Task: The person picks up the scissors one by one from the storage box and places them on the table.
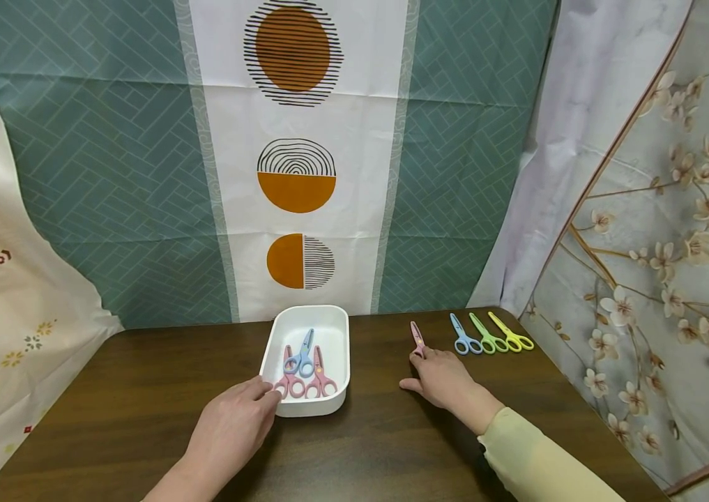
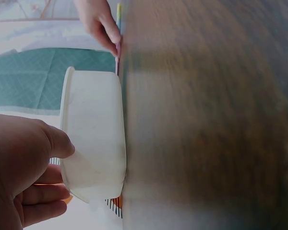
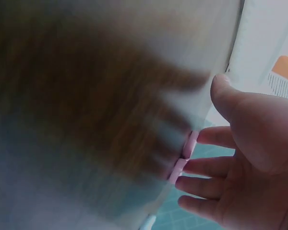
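Note:
A white plastic bin (image 1: 343, 355) holds a blue pair of scissors (image 1: 305, 355) lying across two pink pairs. My left hand (image 1: 236, 418) holds the bin by its near left corner, with the thumb (image 2: 62, 144) against the rim and the other fingers around the side. To the right, my right hand (image 1: 445, 380) reaches over a pink pair of scissors (image 1: 417, 336) on the table, blades pointing away. In the right wrist view, its extended fingertips touch the pink handles (image 3: 190, 144) and the thumb stands apart.
Right of my right hand, blue scissors (image 1: 466, 338), green scissors (image 1: 487, 335) and yellow scissors (image 1: 511, 333) lie in a row on the dark wooden table (image 1: 159, 390). A patterned curtain (image 1: 454, 209) hangs behind the table's back edge, and floral cloth (image 1: 661, 279) hangs along the right.

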A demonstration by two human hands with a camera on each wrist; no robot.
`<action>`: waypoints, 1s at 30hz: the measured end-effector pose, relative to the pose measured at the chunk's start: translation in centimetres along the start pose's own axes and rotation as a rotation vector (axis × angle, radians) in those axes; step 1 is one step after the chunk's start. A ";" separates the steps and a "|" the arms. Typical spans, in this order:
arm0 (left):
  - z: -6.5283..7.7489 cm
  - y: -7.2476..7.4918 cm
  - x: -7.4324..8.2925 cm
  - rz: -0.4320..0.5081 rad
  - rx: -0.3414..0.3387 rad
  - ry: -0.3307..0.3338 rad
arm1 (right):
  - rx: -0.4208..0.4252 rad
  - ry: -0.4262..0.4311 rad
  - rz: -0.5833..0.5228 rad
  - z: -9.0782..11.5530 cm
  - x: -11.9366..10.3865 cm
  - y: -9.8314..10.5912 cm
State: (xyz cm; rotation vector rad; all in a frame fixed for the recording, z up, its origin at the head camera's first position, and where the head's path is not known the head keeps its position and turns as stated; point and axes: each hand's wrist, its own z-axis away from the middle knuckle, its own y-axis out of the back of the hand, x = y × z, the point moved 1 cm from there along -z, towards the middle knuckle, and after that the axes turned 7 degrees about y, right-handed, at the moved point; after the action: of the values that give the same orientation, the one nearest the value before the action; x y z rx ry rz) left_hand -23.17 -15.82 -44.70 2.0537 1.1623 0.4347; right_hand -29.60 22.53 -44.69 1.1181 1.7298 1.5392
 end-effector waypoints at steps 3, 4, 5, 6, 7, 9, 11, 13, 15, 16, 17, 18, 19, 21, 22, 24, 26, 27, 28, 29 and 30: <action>0.0 0.0 0.0 0.002 0.000 0.000 | -0.004 -0.020 -0.002 -0.1 0.4 0.0; 0.0 0.0 0.0 0.003 -0.001 0.000 | -0.005 -0.024 -0.003 -0.1 0.5 0.0; 0.0 0.0 0.0 0.002 -0.002 0.001 | -0.010 -0.029 0.000 -0.2 0.6 -0.1; 0.0 0.0 0.0 0.002 -0.004 0.003 | -0.009 -0.031 -0.003 -0.2 0.7 -0.1; 0.0 0.0 0.0 0.001 -0.005 0.004 | -0.008 -0.033 0.000 -0.2 0.9 -0.2; 0.0 0.0 0.0 -0.002 -0.007 0.005 | -0.007 -0.037 0.009 -0.3 1.2 -0.4; 0.0 0.1 0.0 -0.006 -0.010 0.006 | -0.005 -0.041 0.018 -0.4 1.6 -0.7; 0.0 0.1 0.0 -0.009 -0.014 0.008 | -0.004 -0.046 0.025 -0.5 2.1 -0.9; 0.0 0.1 0.0 -0.008 -0.018 0.012 | -0.002 -0.046 0.031 -0.5 2.5 -1.1; 0.0 0.1 0.0 -0.008 -0.019 0.014 | 0.000 -0.045 0.032 -0.6 2.6 -1.1; 0.0 0.1 0.0 -0.007 -0.019 0.015 | 0.001 -0.043 0.033 -0.6 2.7 -1.1; 0.0 0.1 0.0 -0.006 -0.019 0.015 | 0.005 -0.038 0.036 -0.6 2.9 -1.2; 0.0 0.1 0.0 -0.006 -0.019 0.014 | 0.009 -0.034 0.038 -0.6 3.0 -1.2; 0.0 0.1 0.0 -0.008 -0.017 0.013 | 0.018 -0.025 0.042 -0.6 3.1 -1.1; 0.0 0.1 0.0 -0.010 -0.017 0.013 | 0.020 -0.022 0.043 -0.6 3.2 -1.2; 0.0 0.1 0.0 -0.010 -0.022 0.015 | 0.019 -0.022 0.042 -0.7 3.3 -1.2; 0.0 0.1 0.0 -0.013 -0.030 0.021 | 0.011 -0.025 0.045 -0.7 3.4 -1.3; 0.0 0.1 0.0 -0.014 -0.034 0.023 | 0.004 -0.030 0.047 -0.7 3.5 -1.4; 0.0 0.1 0.0 -0.014 -0.038 0.024 | -0.002 -0.034 0.050 -0.7 3.5 -1.5; 0.0 0.1 0.0 -0.015 -0.040 0.026 | -0.008 -0.037 0.052 -0.7 3.5 -1.5; 0.0 0.1 0.0 -0.016 -0.041 0.025 | -0.014 -0.041 0.054 -0.7 3.6 -1.5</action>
State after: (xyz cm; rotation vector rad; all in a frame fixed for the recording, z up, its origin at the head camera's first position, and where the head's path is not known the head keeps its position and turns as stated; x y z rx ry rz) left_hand -23.12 -15.83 -44.63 2.0080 1.1752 0.4741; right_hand -32.30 25.27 -45.60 1.1899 1.6727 1.5471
